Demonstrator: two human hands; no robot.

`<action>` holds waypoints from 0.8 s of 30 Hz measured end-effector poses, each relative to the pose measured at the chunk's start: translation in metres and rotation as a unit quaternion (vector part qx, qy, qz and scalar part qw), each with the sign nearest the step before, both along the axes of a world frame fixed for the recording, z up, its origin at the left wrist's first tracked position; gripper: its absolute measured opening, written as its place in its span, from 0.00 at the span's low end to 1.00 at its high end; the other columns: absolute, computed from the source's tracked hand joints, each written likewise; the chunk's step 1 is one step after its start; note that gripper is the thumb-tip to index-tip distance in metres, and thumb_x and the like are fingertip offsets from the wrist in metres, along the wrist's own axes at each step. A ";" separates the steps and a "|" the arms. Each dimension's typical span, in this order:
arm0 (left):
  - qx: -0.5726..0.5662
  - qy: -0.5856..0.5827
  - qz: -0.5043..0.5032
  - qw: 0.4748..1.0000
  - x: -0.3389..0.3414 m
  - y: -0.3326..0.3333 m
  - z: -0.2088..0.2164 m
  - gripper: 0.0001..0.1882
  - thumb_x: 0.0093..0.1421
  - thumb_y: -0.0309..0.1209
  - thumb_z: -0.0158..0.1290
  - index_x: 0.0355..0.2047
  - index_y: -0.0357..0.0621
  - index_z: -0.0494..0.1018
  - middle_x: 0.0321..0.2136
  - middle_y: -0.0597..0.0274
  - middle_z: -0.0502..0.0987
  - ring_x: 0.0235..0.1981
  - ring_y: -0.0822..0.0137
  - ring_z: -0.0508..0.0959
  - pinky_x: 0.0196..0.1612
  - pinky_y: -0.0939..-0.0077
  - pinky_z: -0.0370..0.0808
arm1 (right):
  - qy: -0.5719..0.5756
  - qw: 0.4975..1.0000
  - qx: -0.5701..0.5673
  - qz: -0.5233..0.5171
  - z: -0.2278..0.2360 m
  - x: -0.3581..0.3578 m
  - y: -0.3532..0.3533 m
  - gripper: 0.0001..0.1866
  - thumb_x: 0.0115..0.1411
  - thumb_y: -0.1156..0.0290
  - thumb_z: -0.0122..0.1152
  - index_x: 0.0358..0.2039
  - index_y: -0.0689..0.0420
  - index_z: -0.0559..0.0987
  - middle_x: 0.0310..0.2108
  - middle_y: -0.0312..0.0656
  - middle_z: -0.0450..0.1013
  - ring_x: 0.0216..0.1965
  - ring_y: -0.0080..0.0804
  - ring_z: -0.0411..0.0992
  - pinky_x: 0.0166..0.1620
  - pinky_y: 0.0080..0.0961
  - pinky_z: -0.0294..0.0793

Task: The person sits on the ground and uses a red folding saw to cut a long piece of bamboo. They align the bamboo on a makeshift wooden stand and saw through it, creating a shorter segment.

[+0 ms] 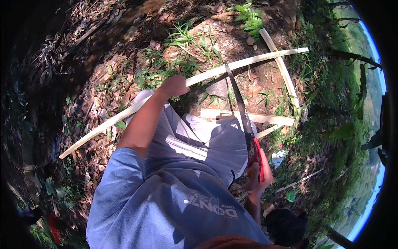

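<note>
Saw [240, 103] in right fingers [258, 174], across strip [232, 66].

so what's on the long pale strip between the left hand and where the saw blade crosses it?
Head view: nothing on it. Bare pale strip runs from the left hand to the saw blade; grass and leaf litter lie behind.

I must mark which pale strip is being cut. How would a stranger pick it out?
Start at the leaf-strewn ground ahead. The long strip arcs across it, gripped by the left hand. Unlike the loose strips nearby, the red-handled saw in the right hand crosses it.
</note>
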State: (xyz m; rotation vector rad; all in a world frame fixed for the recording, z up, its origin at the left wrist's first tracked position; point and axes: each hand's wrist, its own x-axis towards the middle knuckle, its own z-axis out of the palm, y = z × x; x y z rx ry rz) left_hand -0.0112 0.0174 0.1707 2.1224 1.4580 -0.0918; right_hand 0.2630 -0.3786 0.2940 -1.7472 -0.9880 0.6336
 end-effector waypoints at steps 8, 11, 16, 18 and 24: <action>0.012 0.045 0.087 0.995 0.017 -0.055 0.010 0.24 0.57 0.45 0.64 0.47 0.40 0.84 0.42 0.45 0.87 0.43 0.45 0.88 0.51 0.49 0.83 | 0.132 0.988 0.063 0.043 -0.010 -0.016 0.068 0.26 0.74 0.69 0.62 0.69 0.67 0.75 0.34 0.34 0.80 0.28 0.13 0.68 0.33 0.13 0.68; 0.076 0.033 0.073 0.994 0.018 -0.061 0.007 0.22 0.56 0.43 0.62 0.43 0.39 0.83 0.40 0.44 0.87 0.43 0.44 0.88 0.50 0.49 0.84 | 0.089 0.988 0.074 0.100 -0.057 -0.029 0.127 0.22 0.75 0.73 0.62 0.66 0.66 0.78 0.27 0.28 0.74 0.25 0.11 0.63 0.29 0.13 0.62; 0.102 0.038 0.048 0.993 0.018 -0.064 0.004 0.20 0.58 0.44 0.63 0.41 0.39 0.82 0.40 0.45 0.87 0.43 0.45 0.88 0.49 0.49 0.84 | 0.072 0.979 0.095 0.167 -0.096 -0.057 0.215 0.23 0.73 0.73 0.64 0.66 0.64 0.78 0.46 0.45 0.84 0.44 0.20 0.79 0.46 0.22 0.78; 0.090 0.043 0.053 0.994 0.016 -0.062 0.005 0.20 0.58 0.44 0.62 0.42 0.39 0.84 0.41 0.44 0.87 0.44 0.45 0.88 0.49 0.50 0.84 | 0.143 0.962 0.132 0.192 -0.087 -0.080 0.248 0.23 0.74 0.72 0.65 0.67 0.64 0.78 0.52 0.49 0.84 0.51 0.24 0.81 0.54 0.24 0.80; 0.036 0.064 0.063 0.995 0.014 -0.047 -0.003 0.20 0.59 0.39 0.56 0.44 0.38 0.86 0.44 0.44 0.87 0.47 0.43 0.87 0.53 0.51 0.85 | 0.082 0.966 0.157 0.187 -0.121 -0.102 0.269 0.21 0.76 0.71 0.62 0.66 0.63 0.79 0.51 0.48 0.85 0.48 0.23 0.80 0.52 0.22 0.79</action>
